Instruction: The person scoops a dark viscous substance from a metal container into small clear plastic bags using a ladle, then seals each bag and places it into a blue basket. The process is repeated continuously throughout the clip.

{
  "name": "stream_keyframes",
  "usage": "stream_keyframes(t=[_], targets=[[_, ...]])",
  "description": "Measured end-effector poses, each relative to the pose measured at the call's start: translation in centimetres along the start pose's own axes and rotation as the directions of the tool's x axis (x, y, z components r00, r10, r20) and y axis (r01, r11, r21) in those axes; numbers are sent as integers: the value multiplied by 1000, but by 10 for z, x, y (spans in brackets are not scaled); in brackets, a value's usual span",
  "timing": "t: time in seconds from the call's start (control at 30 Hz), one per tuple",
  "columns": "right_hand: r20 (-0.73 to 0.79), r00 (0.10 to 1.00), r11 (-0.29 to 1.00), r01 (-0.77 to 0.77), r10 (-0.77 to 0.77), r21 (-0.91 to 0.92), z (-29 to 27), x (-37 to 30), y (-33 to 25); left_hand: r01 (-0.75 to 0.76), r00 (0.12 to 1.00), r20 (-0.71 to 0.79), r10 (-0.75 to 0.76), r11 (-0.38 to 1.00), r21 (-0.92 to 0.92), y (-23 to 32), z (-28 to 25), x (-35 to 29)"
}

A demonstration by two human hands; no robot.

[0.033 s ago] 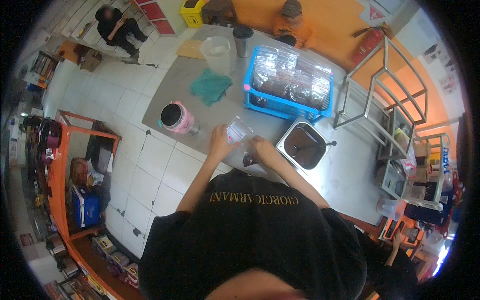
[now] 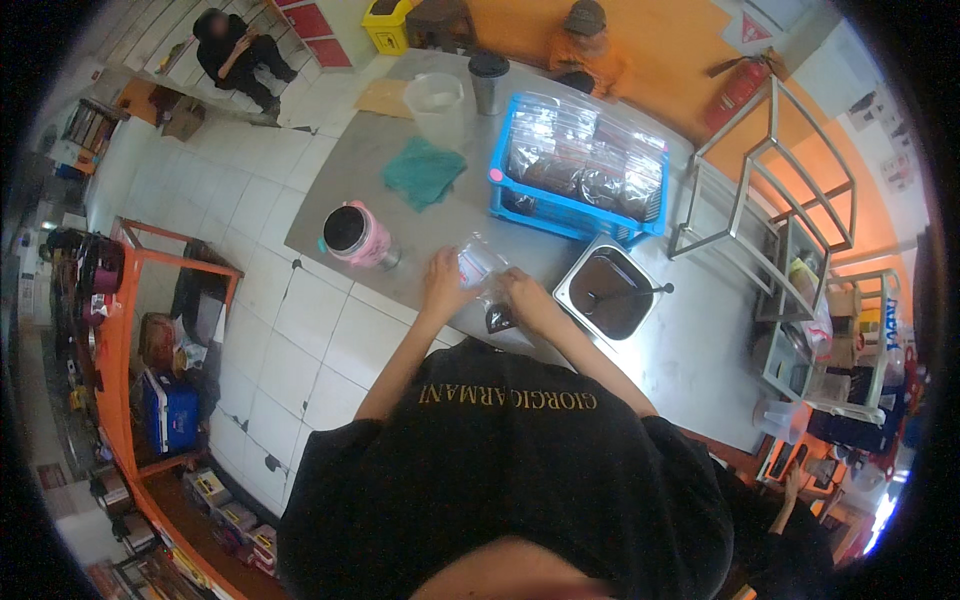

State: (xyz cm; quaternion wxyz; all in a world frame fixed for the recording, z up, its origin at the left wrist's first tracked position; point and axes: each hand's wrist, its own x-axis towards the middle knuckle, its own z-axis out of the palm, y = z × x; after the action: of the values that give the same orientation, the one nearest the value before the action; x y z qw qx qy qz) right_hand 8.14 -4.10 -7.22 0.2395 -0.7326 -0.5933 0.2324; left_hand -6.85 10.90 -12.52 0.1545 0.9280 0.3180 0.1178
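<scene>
At the near edge of the steel table, a small clear zip bag [image 2: 500, 318] with a dark brown filling in its bottom is between my hands. My left hand [image 2: 443, 285] is closed at its left side, fingertips by the upper edge. Closed on the bag's right side is my right hand [image 2: 524, 299], with its fingertips partly hidden. A clear packet with blue, white and red print [image 2: 477, 262] lies just beyond the bag, touching or close to my left fingers. To the right stands a steel pan [image 2: 612, 325] of brown sauce, a dark-handled ladle [image 2: 635, 292] resting in it.
A blue basket [image 2: 560, 215] holds several filled bags. Around the steel table [image 2: 335, 180] top are a pink tumbler [image 2: 368, 238], a green cloth [image 2: 423, 173], a plastic jug [image 2: 436, 108] and a dark-lidded cup [image 2: 487, 85]. A metal rack [image 2: 735, 190] stands right. Other people are nearby.
The view has shifted very slightly. My hands and the bag stay in nearly the same place, with only a small shift of the right fingers.
</scene>
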Motion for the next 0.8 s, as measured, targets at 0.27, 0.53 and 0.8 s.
stream_keyframes(t=[0.27,0.53,0.8], targets=[[-253,961,993,-97,110,65,32,30,23,94,986,145,-84,994,-62,14,14,9],[-252,962,992,-85,106,92,28,31,29,124,976,214,-25,879,-460,-15,28,4],[-16,974,974,-225,224,-21,41,18,24,154,976,212,-46,836,-527,-25,28,-1]])
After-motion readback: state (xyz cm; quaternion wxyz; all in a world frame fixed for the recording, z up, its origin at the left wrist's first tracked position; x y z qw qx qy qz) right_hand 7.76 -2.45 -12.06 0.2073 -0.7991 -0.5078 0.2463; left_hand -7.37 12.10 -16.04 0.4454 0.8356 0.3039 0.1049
